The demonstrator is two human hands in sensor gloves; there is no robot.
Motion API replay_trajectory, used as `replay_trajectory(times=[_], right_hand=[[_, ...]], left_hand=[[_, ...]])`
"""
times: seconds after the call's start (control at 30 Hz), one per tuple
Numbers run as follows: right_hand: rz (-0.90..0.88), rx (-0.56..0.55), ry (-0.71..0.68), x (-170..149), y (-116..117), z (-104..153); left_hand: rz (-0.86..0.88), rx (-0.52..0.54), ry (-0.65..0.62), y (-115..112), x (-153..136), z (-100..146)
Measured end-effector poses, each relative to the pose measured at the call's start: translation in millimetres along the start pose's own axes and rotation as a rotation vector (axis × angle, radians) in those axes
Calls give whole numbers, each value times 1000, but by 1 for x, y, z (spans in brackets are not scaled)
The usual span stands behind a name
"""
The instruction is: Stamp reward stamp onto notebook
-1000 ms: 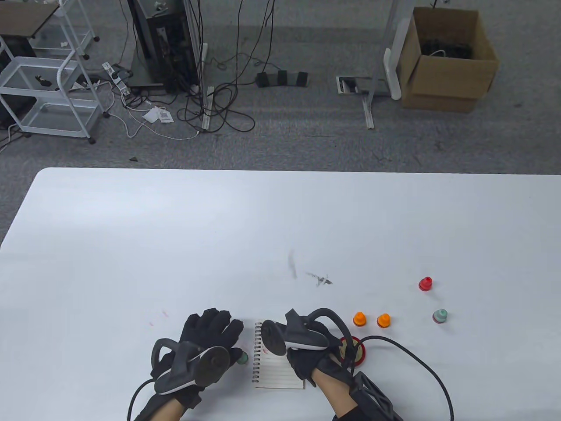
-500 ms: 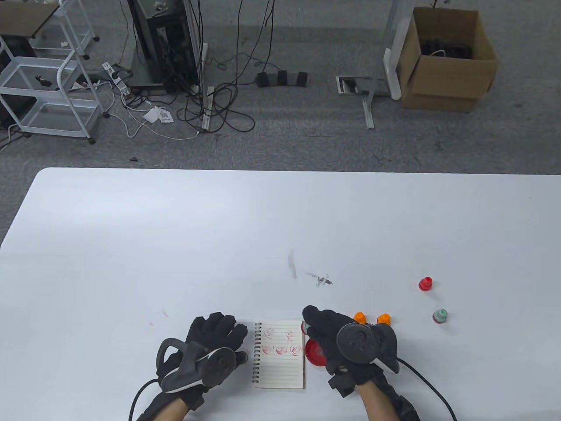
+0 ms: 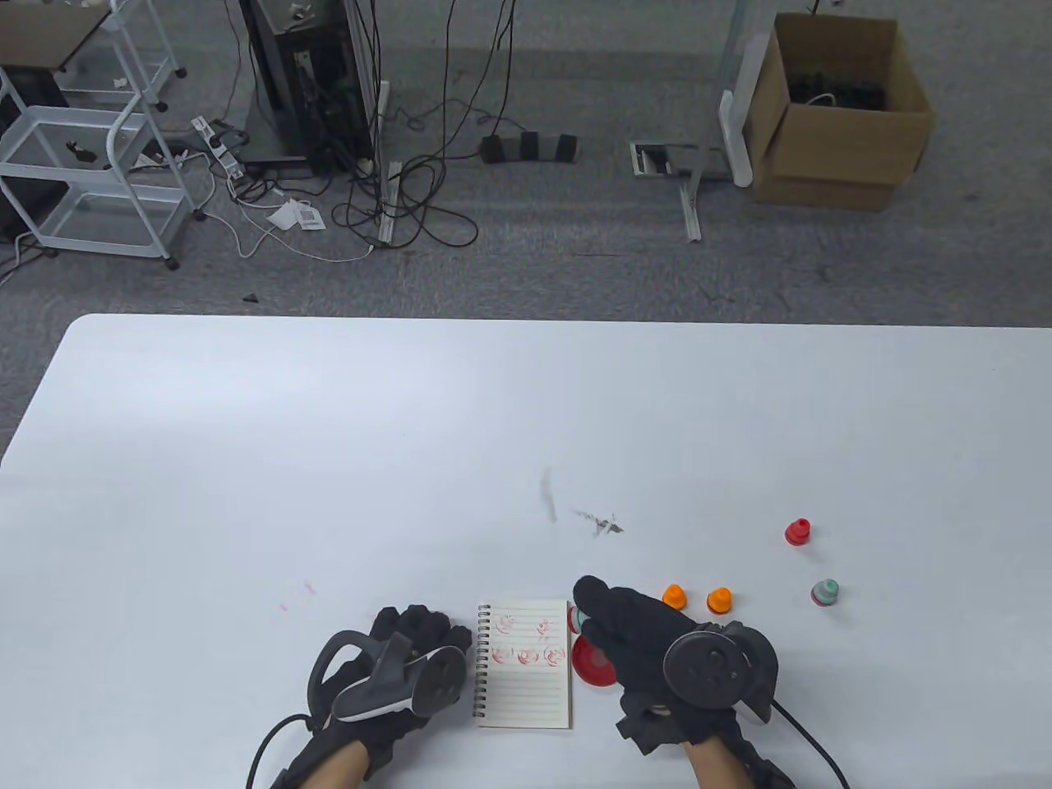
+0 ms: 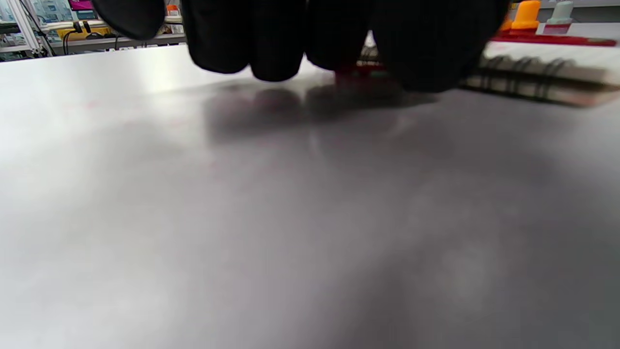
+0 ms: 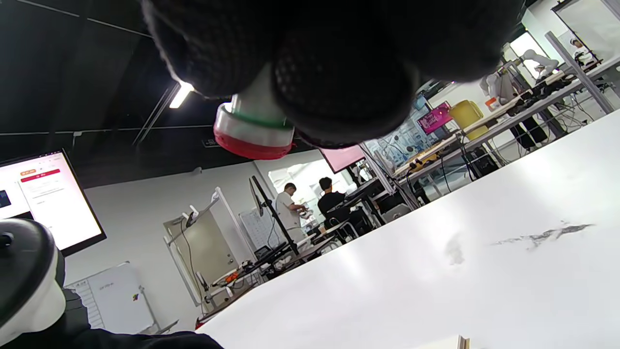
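A small spiral notebook point(image 3: 524, 686) lies open near the table's front edge, with several red stamp marks on its upper half. My right hand point(image 3: 612, 629) is just right of it, above a round red ink pad point(image 3: 592, 664), and pinches a small white-green stamp with a red base point(image 5: 254, 132), seen also in the table view point(image 3: 580, 619). My left hand point(image 3: 423, 629) rests on the table against the notebook's spiral edge point(image 4: 533, 77). In the left wrist view a small red-green thing point(image 4: 361, 76) shows under its fingers point(image 4: 271, 43).
Two orange stamps point(image 3: 674, 597) point(image 3: 719, 601) stand right of my right hand. A red stamp point(image 3: 797, 532) and a pale green stamp point(image 3: 824, 592) stand farther right. Grey smudges point(image 3: 598, 523) mark the table point(image 3: 411, 427).
My right hand has come off the notebook and moved right, over the ink pad, with the stamp in it, uncovering the stamp marks. My left hand has slid right toward the spiral edge.
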State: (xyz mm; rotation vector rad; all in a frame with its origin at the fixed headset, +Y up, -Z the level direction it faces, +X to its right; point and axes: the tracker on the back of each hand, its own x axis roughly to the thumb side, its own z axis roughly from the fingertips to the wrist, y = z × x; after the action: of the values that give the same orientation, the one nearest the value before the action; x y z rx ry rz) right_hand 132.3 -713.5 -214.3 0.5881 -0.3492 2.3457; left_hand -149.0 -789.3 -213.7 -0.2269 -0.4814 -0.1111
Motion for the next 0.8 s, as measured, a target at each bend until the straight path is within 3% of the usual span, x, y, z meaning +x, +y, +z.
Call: replay_trajectory(times=[0.6, 0.8], right_hand=[[13, 53, -10, 2, 7, -1], [18, 63, -8, 4, 9, -1]], left_hand=[[3, -40, 8, 3, 7, -5], [116, 132, -2, 16, -1, 9]])
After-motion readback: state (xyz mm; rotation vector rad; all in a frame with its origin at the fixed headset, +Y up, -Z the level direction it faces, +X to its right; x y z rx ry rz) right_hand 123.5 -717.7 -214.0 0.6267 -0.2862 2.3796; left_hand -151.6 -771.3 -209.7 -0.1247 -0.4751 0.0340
